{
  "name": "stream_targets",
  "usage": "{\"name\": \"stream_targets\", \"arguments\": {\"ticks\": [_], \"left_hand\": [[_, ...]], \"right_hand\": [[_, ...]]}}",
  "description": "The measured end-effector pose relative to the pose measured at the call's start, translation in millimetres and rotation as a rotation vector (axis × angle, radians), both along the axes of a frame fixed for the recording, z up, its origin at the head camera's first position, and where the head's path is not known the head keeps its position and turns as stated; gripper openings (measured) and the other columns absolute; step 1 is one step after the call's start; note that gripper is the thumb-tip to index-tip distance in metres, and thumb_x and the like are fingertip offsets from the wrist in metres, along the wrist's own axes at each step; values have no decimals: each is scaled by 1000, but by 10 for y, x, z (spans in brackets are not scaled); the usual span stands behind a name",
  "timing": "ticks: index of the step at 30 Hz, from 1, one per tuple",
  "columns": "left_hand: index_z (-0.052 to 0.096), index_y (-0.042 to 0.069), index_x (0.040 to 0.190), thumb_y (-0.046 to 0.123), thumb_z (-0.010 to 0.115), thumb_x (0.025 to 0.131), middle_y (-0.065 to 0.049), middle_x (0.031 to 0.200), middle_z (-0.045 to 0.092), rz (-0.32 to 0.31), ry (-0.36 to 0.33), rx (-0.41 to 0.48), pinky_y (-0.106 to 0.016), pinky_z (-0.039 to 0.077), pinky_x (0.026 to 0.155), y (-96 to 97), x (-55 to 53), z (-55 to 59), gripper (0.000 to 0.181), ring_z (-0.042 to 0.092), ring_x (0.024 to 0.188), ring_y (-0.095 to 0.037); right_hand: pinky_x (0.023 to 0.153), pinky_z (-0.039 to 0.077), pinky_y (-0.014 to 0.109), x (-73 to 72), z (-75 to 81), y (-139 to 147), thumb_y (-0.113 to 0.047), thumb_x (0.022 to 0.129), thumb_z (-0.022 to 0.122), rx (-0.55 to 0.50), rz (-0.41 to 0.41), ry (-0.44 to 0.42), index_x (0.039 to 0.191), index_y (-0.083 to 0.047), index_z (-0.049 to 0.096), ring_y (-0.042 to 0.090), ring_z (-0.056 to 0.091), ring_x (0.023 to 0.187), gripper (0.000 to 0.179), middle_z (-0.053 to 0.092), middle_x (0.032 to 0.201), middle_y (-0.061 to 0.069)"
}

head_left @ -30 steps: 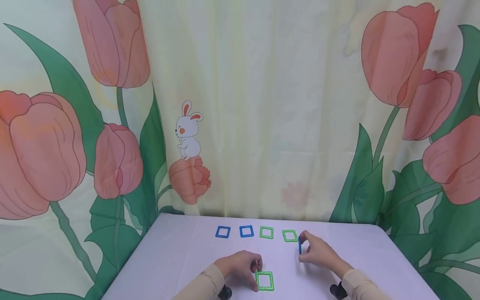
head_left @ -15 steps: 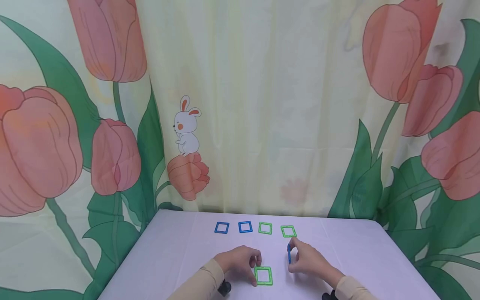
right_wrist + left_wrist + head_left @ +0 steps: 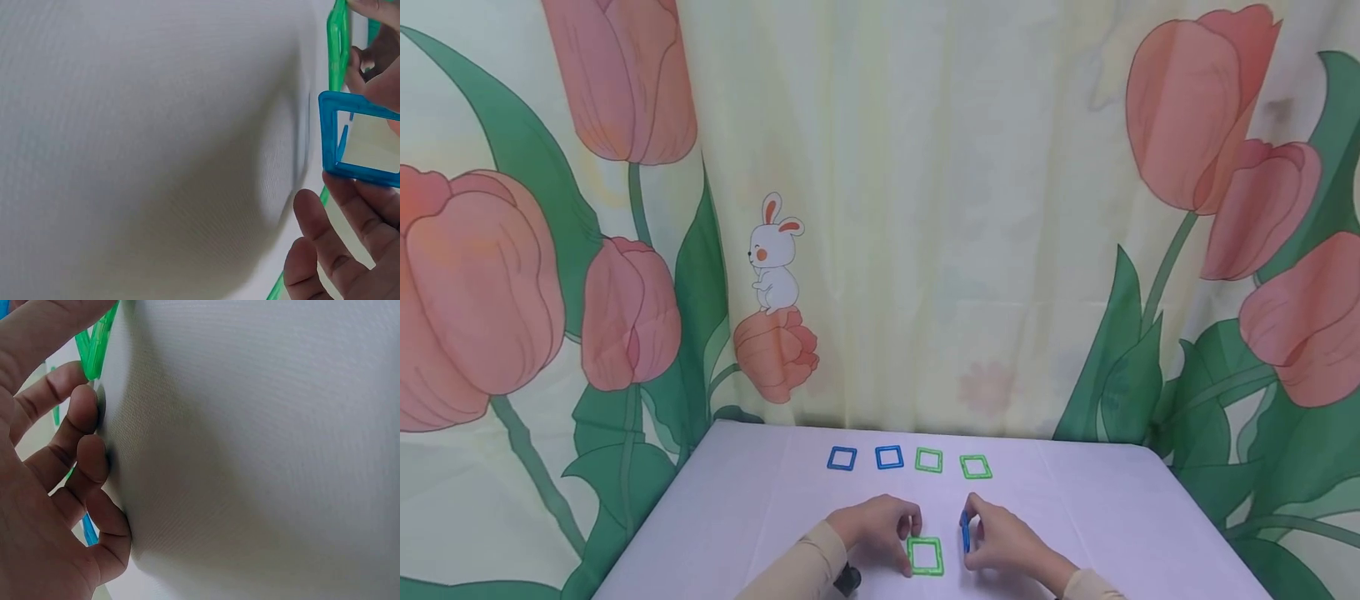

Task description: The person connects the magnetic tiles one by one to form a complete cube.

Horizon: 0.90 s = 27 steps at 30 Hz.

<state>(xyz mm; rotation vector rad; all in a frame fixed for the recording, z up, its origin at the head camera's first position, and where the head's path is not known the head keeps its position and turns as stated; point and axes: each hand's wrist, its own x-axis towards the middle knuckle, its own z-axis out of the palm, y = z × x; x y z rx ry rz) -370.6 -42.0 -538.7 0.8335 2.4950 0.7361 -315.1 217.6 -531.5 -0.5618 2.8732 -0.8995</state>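
A green hollow square building tile [image 3: 927, 572] lies flat on the white table near the front middle. My left hand [image 3: 878, 525] holds its left side, thumb at the near corner and fingers at the far one; part of this tile [image 3: 97, 350] shows by the thumb in the left wrist view. Just to the right, my right hand [image 3: 1006, 535] pinches a blue hollow square tile [image 3: 966, 533] between thumb and fingers, upright on edge. In the right wrist view the blue tile [image 3: 329, 134] is seen face-on, close to the green tile [image 3: 337, 47].
Along the back of the table [image 3: 760, 483] lies a row of loose tiles: a blue one [image 3: 844, 448], a second blue one [image 3: 890, 447], a green one [image 3: 929, 450] and another green one [image 3: 975, 456]. Behind the table hangs a curtain [image 3: 910, 250] printed with tulips and a rabbit.
My right hand has carried the blue tile leftward and nearer, from beside the right end of the back row to beside the green tile. My left hand has stayed on the green tile.
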Motion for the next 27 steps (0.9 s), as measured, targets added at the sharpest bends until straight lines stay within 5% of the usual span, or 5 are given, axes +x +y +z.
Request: {"name": "stream_targets", "arguments": {"ticks": [20, 27], "left_hand": [[64, 30, 91, 21, 95, 71, 9, 79, 58, -35, 11, -8, -25, 40, 71, 9, -36, -15, 38, 52, 73, -7], [64, 31, 92, 24, 94, 73, 8, 80, 58, -25, -5, -27, -27, 40, 72, 27, -42, -17, 36, 52, 74, -8]], "right_hand": [[62, 42, 27, -30, -81, -152, -25, 62, 81, 15, 22, -17, 105, -23, 56, 8, 54, 73, 49, 64, 93, -11], [62, 41, 26, -4, -111, -218, -22, 62, 81, -50, 41, -34, 105, -22, 55, 8, 53, 72, 50, 61, 85, -7]]}}
